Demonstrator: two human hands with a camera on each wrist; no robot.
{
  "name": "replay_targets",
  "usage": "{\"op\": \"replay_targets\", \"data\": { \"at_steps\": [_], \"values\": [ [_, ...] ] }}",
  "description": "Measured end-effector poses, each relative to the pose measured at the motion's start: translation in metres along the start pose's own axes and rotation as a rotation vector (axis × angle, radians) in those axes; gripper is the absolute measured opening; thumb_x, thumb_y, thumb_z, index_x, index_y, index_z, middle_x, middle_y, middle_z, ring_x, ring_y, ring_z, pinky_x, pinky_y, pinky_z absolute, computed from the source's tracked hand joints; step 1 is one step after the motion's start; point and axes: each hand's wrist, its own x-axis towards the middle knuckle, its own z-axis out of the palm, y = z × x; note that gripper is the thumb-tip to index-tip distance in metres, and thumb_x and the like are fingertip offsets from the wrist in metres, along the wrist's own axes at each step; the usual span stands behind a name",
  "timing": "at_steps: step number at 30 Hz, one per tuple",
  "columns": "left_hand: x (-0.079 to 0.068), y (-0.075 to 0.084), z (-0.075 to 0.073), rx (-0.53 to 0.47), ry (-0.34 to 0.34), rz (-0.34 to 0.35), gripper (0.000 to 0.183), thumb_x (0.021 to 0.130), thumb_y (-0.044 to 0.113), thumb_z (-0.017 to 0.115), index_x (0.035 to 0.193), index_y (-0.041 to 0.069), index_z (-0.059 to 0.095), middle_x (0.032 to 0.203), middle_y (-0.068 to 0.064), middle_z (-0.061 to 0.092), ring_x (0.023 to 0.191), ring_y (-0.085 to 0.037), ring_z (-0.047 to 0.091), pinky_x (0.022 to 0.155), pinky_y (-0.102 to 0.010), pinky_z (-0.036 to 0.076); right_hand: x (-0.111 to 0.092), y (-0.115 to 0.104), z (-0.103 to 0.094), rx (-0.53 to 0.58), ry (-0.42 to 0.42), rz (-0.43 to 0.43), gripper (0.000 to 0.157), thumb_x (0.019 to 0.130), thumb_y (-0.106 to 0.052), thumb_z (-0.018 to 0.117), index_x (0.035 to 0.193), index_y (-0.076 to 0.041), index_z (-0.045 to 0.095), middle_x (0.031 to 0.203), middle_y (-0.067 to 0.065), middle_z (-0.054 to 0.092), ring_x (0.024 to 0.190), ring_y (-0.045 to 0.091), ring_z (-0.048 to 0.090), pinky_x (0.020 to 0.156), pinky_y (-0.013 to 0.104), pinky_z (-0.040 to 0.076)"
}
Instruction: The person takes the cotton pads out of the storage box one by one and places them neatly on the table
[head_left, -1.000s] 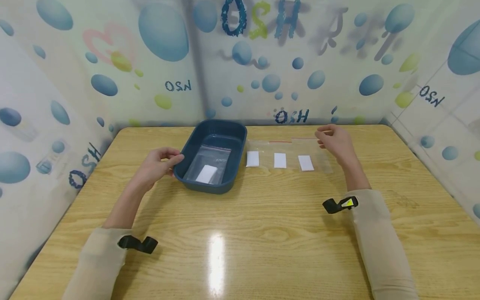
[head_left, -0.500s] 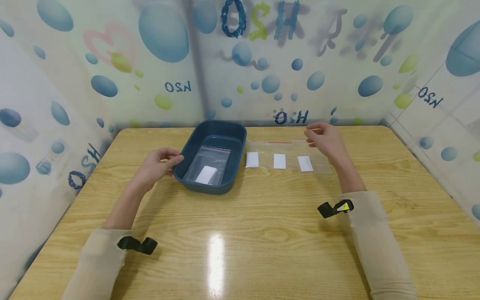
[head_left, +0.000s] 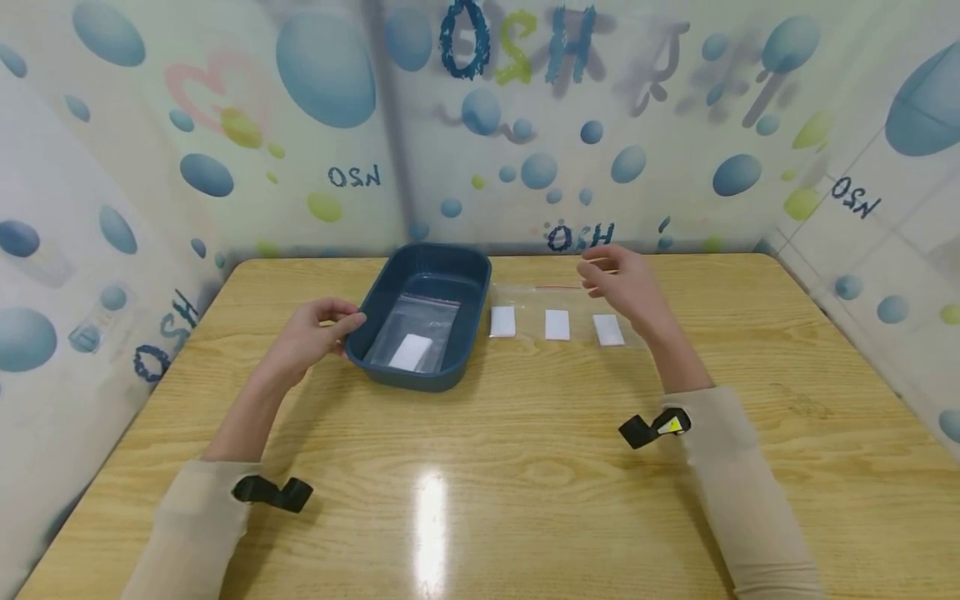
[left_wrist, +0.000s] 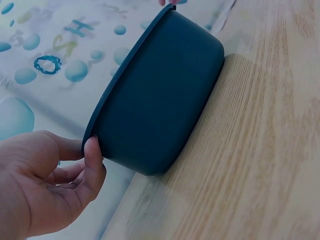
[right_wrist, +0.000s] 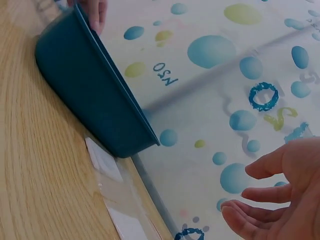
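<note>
My left hand (head_left: 311, 337) pinches the near-left rim of a dark blue plastic basin (head_left: 474, 321), thumb and fingers on either side of the edge in the left wrist view. Inside the basin lies a clear zip bag (head_left: 435, 312) with a white card (head_left: 411, 352) in it. To the basin's right, clear zip bags lie in a row on the table, around three white cards (head_left: 503, 321). Over the row's right part hovers my right hand (head_left: 626, 287), its fingers loosely bent and apart, holding nothing. It hides part of the bags' top edges.
Everything lies on a wooden table (head_left: 525, 467), whose back edge meets a wall (head_left: 450, 150) printed with blue and green drops. Another wall (head_left: 82, 250) runs along the left side.
My right hand has moved left, from the row's right end to above the middle and right bags. My left hand stays on the basin rim.
</note>
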Motion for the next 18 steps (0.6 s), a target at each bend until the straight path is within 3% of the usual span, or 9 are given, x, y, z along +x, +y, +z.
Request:
{"op": "replay_targets", "data": {
  "at_steps": [7, 18],
  "values": [
    [0.000, 0.000, 0.000, 0.004, -0.001, -0.002, 0.046, 0.105, 0.024, 0.058, 0.132, -0.012, 0.050, 0.115, -0.017, 0.051, 0.072, -0.011, 0.058, 0.069, -0.035, 0.059, 0.000, -0.006, 0.014, 0.035, -0.043, -0.023, 0.045, 0.104, -0.027, 0.058, 0.140, 0.000, 0.053, 0.132, 0.021, 0.059, 0.112, 0.036, 0.062, 0.097, 0.046, 0.053],
    [0.001, -0.002, 0.000, -0.011, 0.000, 0.000, 0.045, 0.105, 0.023, 0.058, 0.131, -0.013, 0.050, 0.113, -0.016, 0.052, 0.071, -0.011, 0.059, 0.068, -0.034, 0.060, 0.004, -0.012, 0.029, 0.092, -0.058, -0.074, 0.043, 0.103, -0.021, 0.058, 0.139, 0.002, 0.054, 0.129, 0.023, 0.061, 0.111, 0.039, 0.062, 0.096, 0.048, 0.054]
  ]
}}
